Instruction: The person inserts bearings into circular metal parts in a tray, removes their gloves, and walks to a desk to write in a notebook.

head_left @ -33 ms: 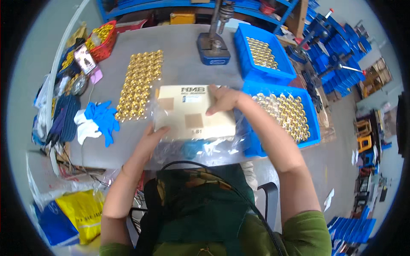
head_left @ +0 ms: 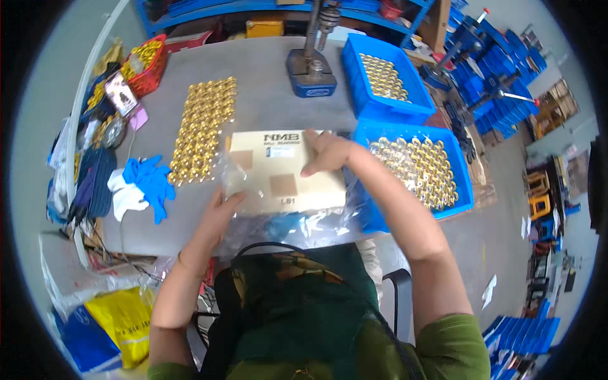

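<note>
A flat cream cardboard box (head_left: pixel 259 183) with brown square patches lies on the table in front of me, with a crumpled clear plastic bag (head_left: pixel 310 231) around its near and left sides. My right hand (head_left: pixel 329 154) rests over its upper right part, thumb on the top face and fingers at the far edge. At the near left corner, my left hand (head_left: pixel 221 215) has its thumb on the box; its other fingers are partly hidden at the side. Rows of shiny gold-coloured round parts (head_left: pixel 206 123) stand left of the box.
Two blue trays (head_left: pixel 465 183) with gold-rimmed round parts stand on the right. A small press (head_left: pixel 310 73) is at the back. Blue and white gloves (head_left: pixel 149 183), a phone (head_left: pixel 120 93) and a red basket (head_left: pixel 152 77) of gold parts lie on the left.
The whole view has shifted slightly. Both hands stay at the box in nearly the same pose.
</note>
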The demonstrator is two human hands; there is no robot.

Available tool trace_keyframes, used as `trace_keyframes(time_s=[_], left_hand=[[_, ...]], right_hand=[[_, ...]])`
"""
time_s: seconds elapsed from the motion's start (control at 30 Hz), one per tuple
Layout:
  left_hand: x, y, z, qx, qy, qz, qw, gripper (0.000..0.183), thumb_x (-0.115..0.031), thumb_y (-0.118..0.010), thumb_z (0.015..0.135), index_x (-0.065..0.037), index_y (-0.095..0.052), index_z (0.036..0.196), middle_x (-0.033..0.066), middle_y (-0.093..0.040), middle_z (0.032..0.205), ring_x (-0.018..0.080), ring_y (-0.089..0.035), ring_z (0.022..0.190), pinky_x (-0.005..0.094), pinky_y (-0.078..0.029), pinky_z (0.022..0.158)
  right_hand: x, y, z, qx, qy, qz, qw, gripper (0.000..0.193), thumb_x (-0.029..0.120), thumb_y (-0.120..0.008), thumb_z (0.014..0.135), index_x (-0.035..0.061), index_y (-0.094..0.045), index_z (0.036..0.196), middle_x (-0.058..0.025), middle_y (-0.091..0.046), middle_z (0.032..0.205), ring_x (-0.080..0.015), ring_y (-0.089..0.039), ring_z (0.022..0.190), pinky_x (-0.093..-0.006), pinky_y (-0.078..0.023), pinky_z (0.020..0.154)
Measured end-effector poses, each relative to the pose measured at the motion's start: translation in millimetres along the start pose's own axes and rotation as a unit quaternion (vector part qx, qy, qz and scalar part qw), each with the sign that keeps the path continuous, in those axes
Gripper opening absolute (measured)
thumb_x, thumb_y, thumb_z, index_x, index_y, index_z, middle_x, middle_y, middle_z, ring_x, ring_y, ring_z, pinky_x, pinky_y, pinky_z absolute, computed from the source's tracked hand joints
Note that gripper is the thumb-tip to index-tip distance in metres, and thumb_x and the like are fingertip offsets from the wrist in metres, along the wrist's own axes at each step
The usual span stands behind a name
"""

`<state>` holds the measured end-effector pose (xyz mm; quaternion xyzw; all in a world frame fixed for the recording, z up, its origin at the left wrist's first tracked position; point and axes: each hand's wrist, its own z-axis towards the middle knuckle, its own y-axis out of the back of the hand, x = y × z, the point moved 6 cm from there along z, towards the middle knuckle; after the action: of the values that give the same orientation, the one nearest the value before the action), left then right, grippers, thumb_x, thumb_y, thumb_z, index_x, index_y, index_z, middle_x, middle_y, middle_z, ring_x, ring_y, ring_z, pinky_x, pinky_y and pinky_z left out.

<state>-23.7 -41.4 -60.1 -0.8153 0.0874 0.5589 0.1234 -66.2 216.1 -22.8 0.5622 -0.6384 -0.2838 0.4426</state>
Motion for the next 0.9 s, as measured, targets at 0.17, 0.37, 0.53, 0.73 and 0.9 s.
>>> trace_keyframes(time_s=[0.17, 0.37, 0.53, 0.73, 0.9], left_hand=[[18, 34, 0, -0.012, 0.100, -0.111, 0.989, 0.036, -0.020, -0.061, 0.087, -0.001, -0.055, 0.118, 0.0081, -0.062, 0.107, 0.0197, -0.060, 0.098, 0.0314, -0.048, 0.086], [-5, 28, -3, 0.009, 0.154, -0.096, 0.983, 0.026, -0.021, -0.064, 0.084, -0.005, -0.059, 0.105, 0.0063, -0.064, 0.096, 0.0187, -0.063, 0.083, 0.0311, -0.053, 0.074], [8, 84, -2, -0.042, 0.096, -0.035, 0.994, 0.027, -0.017, -0.064, 0.084, -0.005, -0.058, 0.108, 0.0081, -0.064, 0.098, 0.0202, -0.064, 0.087, 0.0342, -0.055, 0.073], [-46, 59, -30, -0.177, 0.019, -0.161, 0.971, 0.032, -0.019, -0.061, 0.086, -0.004, -0.055, 0.114, 0.0097, -0.064, 0.101, 0.0232, -0.065, 0.088, 0.0379, -0.055, 0.078], [-113, -60, -29, -0.123, -0.054, -0.107, 0.985, 0.037, -0.021, -0.058, 0.088, -0.002, -0.053, 0.119, 0.0104, -0.063, 0.104, 0.0231, -0.063, 0.093, 0.0358, -0.053, 0.081]], right_hand=[[16, 1, -42, -0.070, -0.068, 0.120, 0.988, 0.107, 0.044, -0.078, 0.061, 0.0025, -0.024, 0.144, -0.0287, -0.035, 0.139, -0.0458, -0.039, 0.125, -0.0435, -0.036, 0.103], [21, -8, -69, -0.188, -0.020, 0.187, 0.964, 0.095, 0.033, -0.078, 0.066, 0.0049, -0.028, 0.142, -0.0252, -0.039, 0.136, -0.0446, -0.039, 0.124, -0.0443, -0.036, 0.103], [11, 32, -177, -0.483, 0.140, 0.277, 0.819, 0.050, 0.015, -0.069, 0.078, 0.0019, -0.051, 0.123, -0.0197, -0.056, 0.115, -0.0346, -0.055, 0.106, -0.0410, -0.045, 0.090], [-127, -9, -234, -0.521, -0.014, 0.170, 0.836, 0.020, 0.012, -0.068, 0.079, 0.0024, -0.062, 0.096, -0.0132, -0.064, 0.094, -0.0310, -0.060, 0.091, -0.0405, -0.048, 0.079], [-129, -17, -219, -0.448, -0.055, 0.146, 0.880, 0.019, 0.014, -0.066, 0.079, 0.0021, -0.062, 0.093, -0.0140, -0.063, 0.088, -0.0310, -0.060, 0.087, -0.0393, -0.050, 0.075]])
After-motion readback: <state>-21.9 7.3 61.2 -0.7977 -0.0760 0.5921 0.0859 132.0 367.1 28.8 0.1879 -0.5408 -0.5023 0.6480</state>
